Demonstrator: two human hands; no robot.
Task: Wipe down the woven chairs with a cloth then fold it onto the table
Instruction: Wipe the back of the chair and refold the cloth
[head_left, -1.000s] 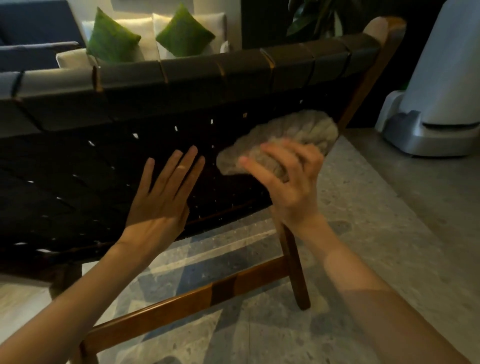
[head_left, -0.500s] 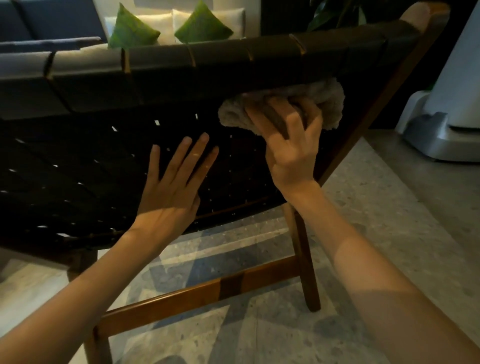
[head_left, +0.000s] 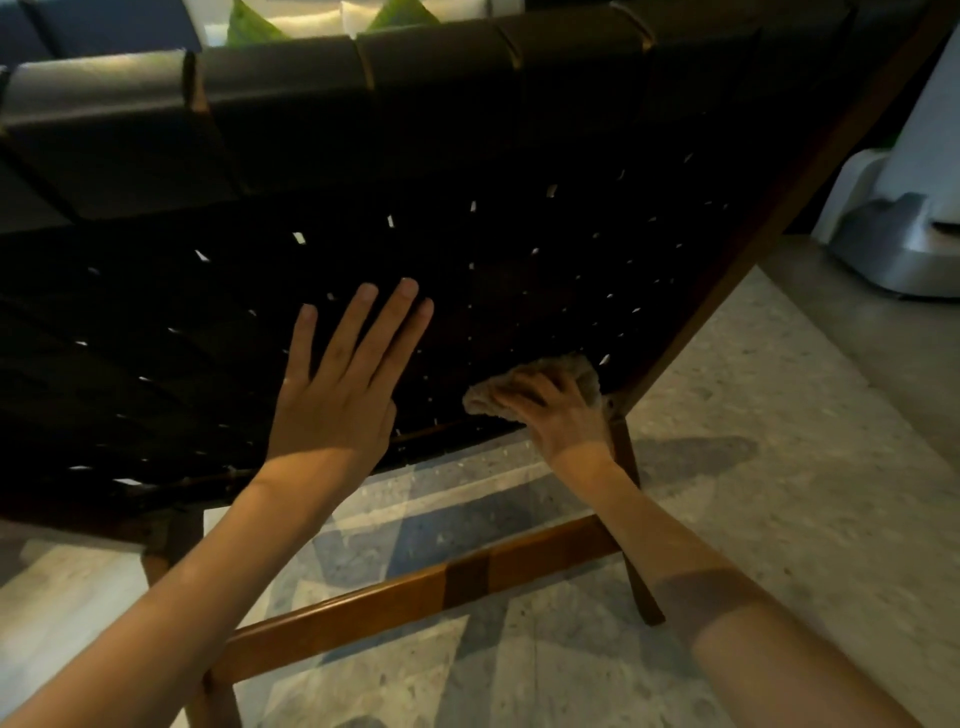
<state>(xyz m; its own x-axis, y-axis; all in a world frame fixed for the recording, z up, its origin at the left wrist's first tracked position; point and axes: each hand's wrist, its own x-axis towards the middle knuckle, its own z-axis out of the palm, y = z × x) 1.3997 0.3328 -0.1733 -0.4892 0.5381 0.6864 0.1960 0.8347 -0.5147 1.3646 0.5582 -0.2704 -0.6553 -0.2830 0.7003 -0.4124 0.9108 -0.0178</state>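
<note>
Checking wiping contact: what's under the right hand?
A bunched grey-brown cloth lies under the right hand, pressed against the chair's dark woven back near its lower corner. The weave beneath the cloth is covered, so cannot be seen.

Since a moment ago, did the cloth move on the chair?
Yes. The cloth in the right hand went down the woven back, from under the top straps to the bottom rail.

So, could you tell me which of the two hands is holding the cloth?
The right hand: it grips the bunched cloth against the chair's lower weave, near its frame. The left hand lies open and flat on the weave, holding nothing.
</note>
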